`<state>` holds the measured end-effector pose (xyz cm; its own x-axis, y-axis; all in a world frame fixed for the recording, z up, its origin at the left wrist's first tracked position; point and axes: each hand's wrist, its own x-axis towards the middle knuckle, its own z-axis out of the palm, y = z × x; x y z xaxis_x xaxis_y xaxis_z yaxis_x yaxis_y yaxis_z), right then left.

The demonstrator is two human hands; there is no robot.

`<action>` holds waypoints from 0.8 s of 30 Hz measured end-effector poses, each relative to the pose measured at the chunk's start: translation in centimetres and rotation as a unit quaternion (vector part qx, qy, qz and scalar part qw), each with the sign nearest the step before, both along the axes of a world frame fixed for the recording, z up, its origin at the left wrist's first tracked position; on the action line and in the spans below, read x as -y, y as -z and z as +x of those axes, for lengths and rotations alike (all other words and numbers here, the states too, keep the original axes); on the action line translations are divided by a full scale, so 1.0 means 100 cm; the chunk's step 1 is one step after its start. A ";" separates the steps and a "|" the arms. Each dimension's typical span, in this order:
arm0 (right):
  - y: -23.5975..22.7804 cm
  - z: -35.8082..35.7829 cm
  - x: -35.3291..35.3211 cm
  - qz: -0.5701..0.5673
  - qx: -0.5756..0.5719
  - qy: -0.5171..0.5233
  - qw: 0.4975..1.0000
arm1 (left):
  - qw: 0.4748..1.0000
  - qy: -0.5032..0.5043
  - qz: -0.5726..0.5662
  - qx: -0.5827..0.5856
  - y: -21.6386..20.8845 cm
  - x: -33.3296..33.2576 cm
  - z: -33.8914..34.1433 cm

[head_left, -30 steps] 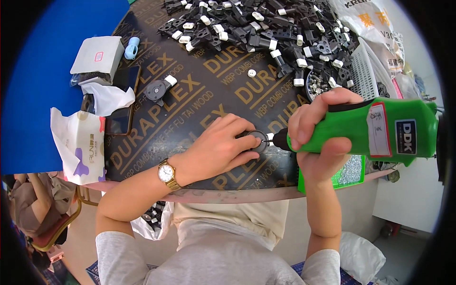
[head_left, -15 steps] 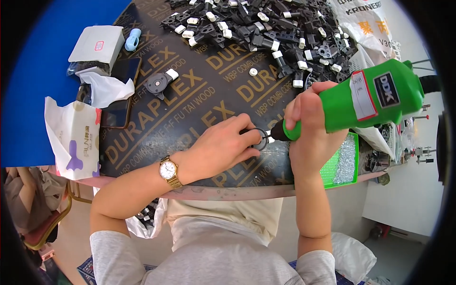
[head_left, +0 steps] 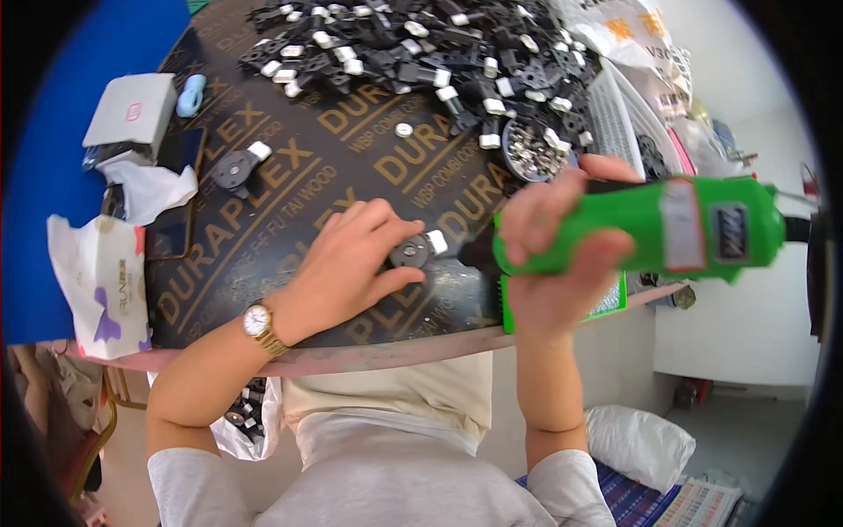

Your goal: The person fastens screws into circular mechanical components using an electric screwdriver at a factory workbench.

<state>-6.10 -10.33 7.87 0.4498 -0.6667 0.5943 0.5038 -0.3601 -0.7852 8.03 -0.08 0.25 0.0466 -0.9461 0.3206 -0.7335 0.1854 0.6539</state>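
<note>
My left hand (head_left: 347,263), with a gold watch at its wrist, grips a round black plastic part (head_left: 410,253) with a white tip between thumb and fingers, flat on the dark table. My right hand (head_left: 553,263) is wrapped round a green electric screwdriver (head_left: 650,227), which lies nearly level. Its dark nose points left toward the part and stands apart from it. Motion blurs the right hand and the tool. Below the tool, partly covered by it and the wrist, is a green tray (head_left: 507,307) of small silvery pieces.
A heap of black and white plastic parts (head_left: 413,53) covers the far table. Near it stands a bowl of small metal pieces (head_left: 537,151). Leftward lie a similar round part (head_left: 235,171), a phone (head_left: 176,228), a tissue pack (head_left: 101,285) and a white box (head_left: 132,110).
My right hand has drawn the screwdriver back from the part and levelled it. The part now lies flat under my left hand, no longer on edge. The whole view has shifted.
</note>
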 end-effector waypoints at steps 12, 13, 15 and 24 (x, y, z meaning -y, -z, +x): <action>0.014 -0.120 0.032 -0.023 -0.046 0.155 0.986 | 0.998 0.048 0.049 0.005 -0.004 0.009 -0.005; 0.015 -0.121 0.032 -0.019 -0.050 0.160 0.986 | 0.998 0.047 0.033 0.011 -0.003 0.010 -0.006; 0.018 -0.123 0.032 -0.013 -0.054 0.167 0.984 | 0.998 0.045 0.042 0.009 -0.003 0.009 -0.006; 0.022 -0.124 0.037 0.003 -0.042 0.159 0.986 | 0.998 0.042 0.050 0.003 -0.003 0.009 -0.005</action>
